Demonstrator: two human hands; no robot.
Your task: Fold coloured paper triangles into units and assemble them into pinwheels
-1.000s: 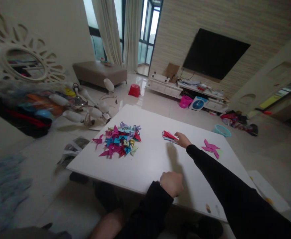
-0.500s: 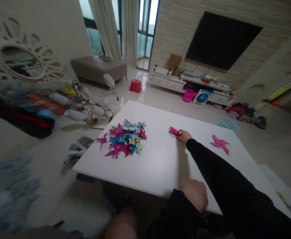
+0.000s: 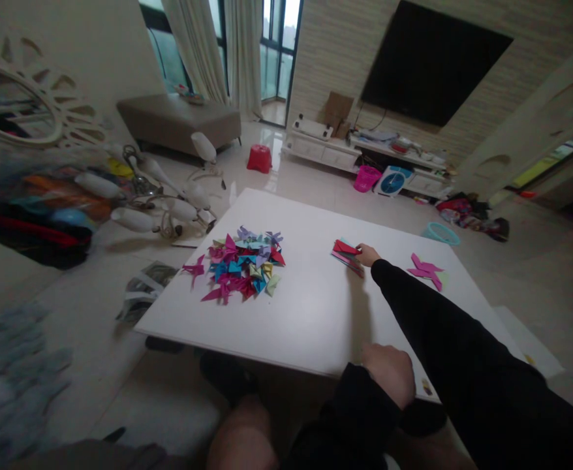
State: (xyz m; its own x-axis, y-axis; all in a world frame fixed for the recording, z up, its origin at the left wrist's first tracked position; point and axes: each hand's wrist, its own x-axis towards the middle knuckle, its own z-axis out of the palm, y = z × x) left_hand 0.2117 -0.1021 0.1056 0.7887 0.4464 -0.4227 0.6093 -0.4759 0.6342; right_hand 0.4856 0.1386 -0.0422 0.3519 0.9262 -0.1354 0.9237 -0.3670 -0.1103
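Note:
My right hand [image 3: 367,255] reaches over the white table [image 3: 310,326] and pinches the right end of a small stack of folded paper [image 3: 346,249]. Red paper is on top, with pink and darker edges spread out below it. Closed like a fist, my left hand [image 3: 390,373] rests by the table's near edge; nothing shows in it, and its inner side is hidden. A pile of folded paper cranes [image 3: 245,264] in pink, blue, purple, red and yellow lies on the left of the table. Flat folded pink paper pieces [image 3: 424,269] lie to the right.
Beyond the table stand a red stool [image 3: 260,158], a pink basket [image 3: 366,178] and a blue-and-white fan [image 3: 392,181]. A lamp with white shades [image 3: 169,209] lies on the floor at left. A teal basin [image 3: 442,234] sits past the right far corner.
The view has shifted slightly. The paper stack in my right hand has spread apart, its lower edges now showing. My left hand stays by the table's near edge.

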